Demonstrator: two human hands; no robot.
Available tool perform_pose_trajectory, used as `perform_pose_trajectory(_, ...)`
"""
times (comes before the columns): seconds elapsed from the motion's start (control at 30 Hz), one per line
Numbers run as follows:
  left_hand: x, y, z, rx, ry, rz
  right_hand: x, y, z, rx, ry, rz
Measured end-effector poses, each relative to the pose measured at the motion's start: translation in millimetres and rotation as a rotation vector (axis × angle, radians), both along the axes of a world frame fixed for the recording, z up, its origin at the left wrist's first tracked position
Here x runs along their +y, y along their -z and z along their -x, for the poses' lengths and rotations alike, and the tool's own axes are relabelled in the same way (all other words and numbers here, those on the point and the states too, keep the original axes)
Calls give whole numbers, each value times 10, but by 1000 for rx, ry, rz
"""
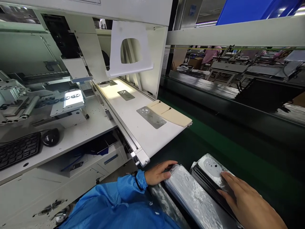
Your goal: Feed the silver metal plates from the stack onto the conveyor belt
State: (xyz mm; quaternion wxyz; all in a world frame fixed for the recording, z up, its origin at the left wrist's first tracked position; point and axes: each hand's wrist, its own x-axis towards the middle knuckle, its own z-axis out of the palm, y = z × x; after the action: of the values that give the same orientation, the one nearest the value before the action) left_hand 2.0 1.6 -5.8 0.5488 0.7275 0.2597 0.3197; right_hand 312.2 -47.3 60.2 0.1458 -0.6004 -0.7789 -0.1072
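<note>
My left hand (157, 173) rests against the far end of a stack of flat pieces in clear plastic film (190, 192). Its thumb and fingers are apart at the corner, gripping nothing I can see. Beside it lies a second stack of thin rounded panels (205, 183). The top panel (211, 166) is light silver, with a cluster of round holes at its far end. My right hand (247, 200) lies over this stack, fingers stretched along the top panel and thumb at its near side. Film seems to cover part of that panel.
Ahead, a white conveyor belt (133, 116) carries similar perforated panels (151, 117) beside a cream guide board (170, 112). A white machine housing (133, 9) hangs over its far end. A keyboard (20, 149) and mouse (50, 137) sit left. A dark green belt (214, 136) runs right.
</note>
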Motion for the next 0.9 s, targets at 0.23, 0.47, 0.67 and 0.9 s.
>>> perform_pose_trajectory(0.23, 7, 32, 4, 8, -1, 1, 13, 169, -108, 0, 33, 9)
perform_pose_trajectory(0.47, 4, 24, -2, 9, -2, -1, -18, 199, -176, -28, -12, -26)
perform_pose_trajectory(0.67, -3, -17, 9, 17, -2, -7, -61, 160, -180, -32, -20, -20)
perform_pose_trajectory(0.9, -1, -27, 12, 38, -10, -13, -31, 147, -204, -56, 63, -26)
